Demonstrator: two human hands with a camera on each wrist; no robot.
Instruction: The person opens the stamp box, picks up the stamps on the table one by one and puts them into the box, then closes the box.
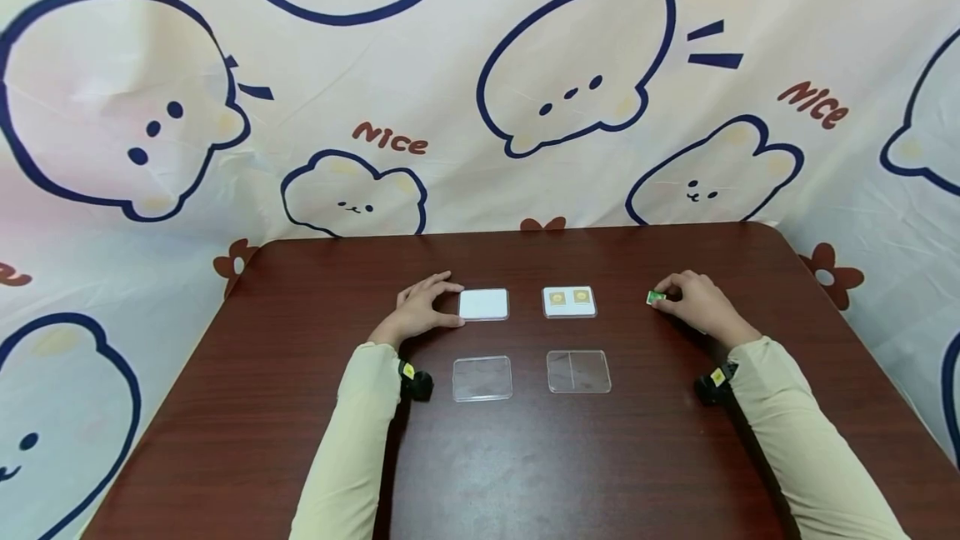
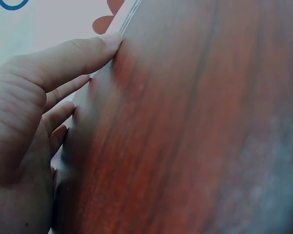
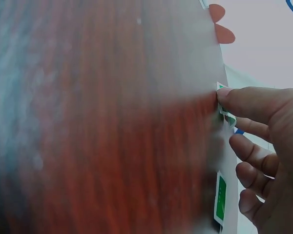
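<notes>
A clear case with a plain white insert (image 1: 483,304) lies flat on the table. My left hand (image 1: 422,307) is at its left side, with thumb and index finger spread to touch its left corners. The left wrist view shows the thumb (image 2: 83,58) against the case's edge. My right hand (image 1: 701,304) pinches a small green-and-white piece (image 1: 656,297) between thumb and forefinger, at the table surface. Another green-and-white piece (image 3: 220,199) lies beneath that hand in the right wrist view. What these pieces are is too small to tell.
Between the hands lies a case with two gold-coloured squares (image 1: 569,302) on white. Nearer to me are two clear plastic covers, a left one (image 1: 482,379) and a right one (image 1: 579,372) with a line across it. The brown table (image 1: 540,473) ends at a printed curtain (image 1: 450,82).
</notes>
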